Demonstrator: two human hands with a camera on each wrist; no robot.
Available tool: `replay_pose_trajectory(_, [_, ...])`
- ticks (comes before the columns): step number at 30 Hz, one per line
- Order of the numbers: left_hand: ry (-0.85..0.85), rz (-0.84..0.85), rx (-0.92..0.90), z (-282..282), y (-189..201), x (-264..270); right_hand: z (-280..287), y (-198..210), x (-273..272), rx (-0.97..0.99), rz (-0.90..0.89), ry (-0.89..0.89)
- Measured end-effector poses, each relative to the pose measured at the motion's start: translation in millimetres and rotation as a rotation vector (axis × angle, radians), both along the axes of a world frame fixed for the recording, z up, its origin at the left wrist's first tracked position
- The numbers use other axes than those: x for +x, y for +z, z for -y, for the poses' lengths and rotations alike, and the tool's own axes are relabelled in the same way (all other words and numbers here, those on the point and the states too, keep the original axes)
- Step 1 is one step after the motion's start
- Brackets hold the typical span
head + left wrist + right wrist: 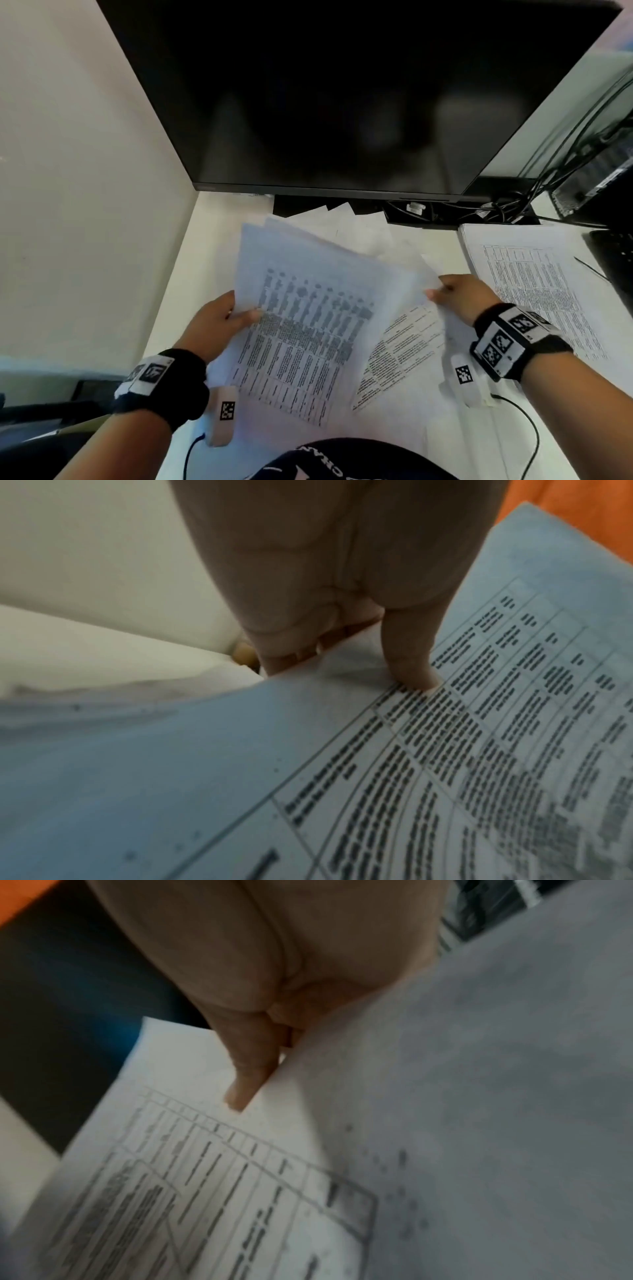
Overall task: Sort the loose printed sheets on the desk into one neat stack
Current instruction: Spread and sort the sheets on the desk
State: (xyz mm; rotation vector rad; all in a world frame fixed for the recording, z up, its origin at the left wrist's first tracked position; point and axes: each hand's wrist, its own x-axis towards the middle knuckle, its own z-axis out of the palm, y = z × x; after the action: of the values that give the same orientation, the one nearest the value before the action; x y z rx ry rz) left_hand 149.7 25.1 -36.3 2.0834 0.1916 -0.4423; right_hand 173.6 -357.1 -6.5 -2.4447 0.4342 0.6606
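1. The scene was a white desk [178, 260] in a corner, with a pale wall on the left and a large dark monitor [342, 96] standing at the back.
2. A bundle of printed sheets [301, 329] was held up above the desk, tilted, with its top corners fanned apart.
3. The left hand [219, 325] gripped the left edge of the bundle: the thumb [411, 664] lay on the printed table, and the other fingers were curled behind the paper.
4. The right hand [462, 298] pinched the right edge of the sheets, with the thumb [246, 1080] on top and the fingers under the paper.
5. More loose sheets [404, 346] lay flat on the desk under the bundle, overlapping at different angles.
6. A separate pile of printed paper [527, 274] lay to the right, near a black keyboard [613, 260].
7. Black cables [507, 205] were tangled behind it, under the monitor.
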Motion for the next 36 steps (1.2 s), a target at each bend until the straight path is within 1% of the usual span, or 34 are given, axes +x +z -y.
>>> replay_pose_trajectory(2, [-0.138,0.042,0.02,15,6,4,-15,6,6,0.118,0.041,0.015])
replay_pose_trajectory(4, [-0.251,0.109,0.085,32,10,6,-32,14,7,0.253,0.087,0.034])
replay_pose_trajectory(6, [-0.268,0.099,0.118,45,14,4,-46,20,6,0.387,0.12,0.076])
replay_pose_trajectory(8, [-0.213,0.063,0.104,51,10,1,-55,27,4,0.452,0.135,0.113])
replay_pose_trajectory(9, [-0.166,0.06,0.089,53,8,-2,-55,31,3,0.465,0.143,0.104])
replay_pose_trajectory(10, [-0.104,0.065,0.069,53,7,-4,-53,33,5,0.462,0.149,0.053])
replay_pose_trajectory(11, [-0.021,0.076,0.032,52,5,-5,-48,30,8,0.435,0.149,-0.037])
replay_pose_trajectory(13, [0.142,0.074,-0.084,47,3,-8,-30,19,13,0.395,0.14,-0.283])
replay_pose_trajectory(14, [0.183,0.058,-0.128,44,3,-9,-24,14,12,0.373,0.091,-0.373])
replay_pose_trajectory(15, [0.193,0.038,-0.139,39,2,-10,-18,3,9,0.339,0.023,-0.386])
replay_pose_trajectory(17, [0.119,-0.012,-0.067,31,1,-14,-15,-17,2,0.291,-0.086,-0.339])
replay_pose_trajectory(19, [0.017,-0.058,-0.006,27,0,-19,-19,-35,-5,0.285,-0.109,-0.314])
replay_pose_trajectory(20, [-0.009,-0.074,-0.013,26,-1,-22,-24,-42,-5,0.272,-0.093,-0.302])
replay_pose_trajectory(23, [0.022,-0.074,-0.08,28,-1,-29,-40,-54,-6,0.236,-0.086,-0.158])
replay_pose_trajectory(25, [0.05,-0.05,-0.084,28,1,-28,-49,-53,-9,0.237,-0.042,-0.116])
replay_pose_trajectory(29, [0.062,0.071,-0.029,21,15,-17,-46,-36,-7,0.216,0.063,-0.171])
replay_pose_trajectory(30, [0.039,0.106,0.001,19,19,-13,-43,-28,-5,0.259,0.095,-0.201])
replay_pose_trajectory(31, [0.0,0.151,0.054,16,22,-9,-39,-20,-4,0.307,0.109,-0.212])
replay_pose_trajectory(34, [-0.201,0.34,0.262,14,29,3,-33,-2,-1,0.308,0.105,-0.086])
replay_pose_trajectory(35, [-0.267,0.376,0.277,17,30,6,-34,4,-1,0.321,0.077,-0.093])
replay_pose_trajectory(36, [-0.319,0.37,0.282,22,32,9,-33,5,1,0.321,0.068,-0.08])
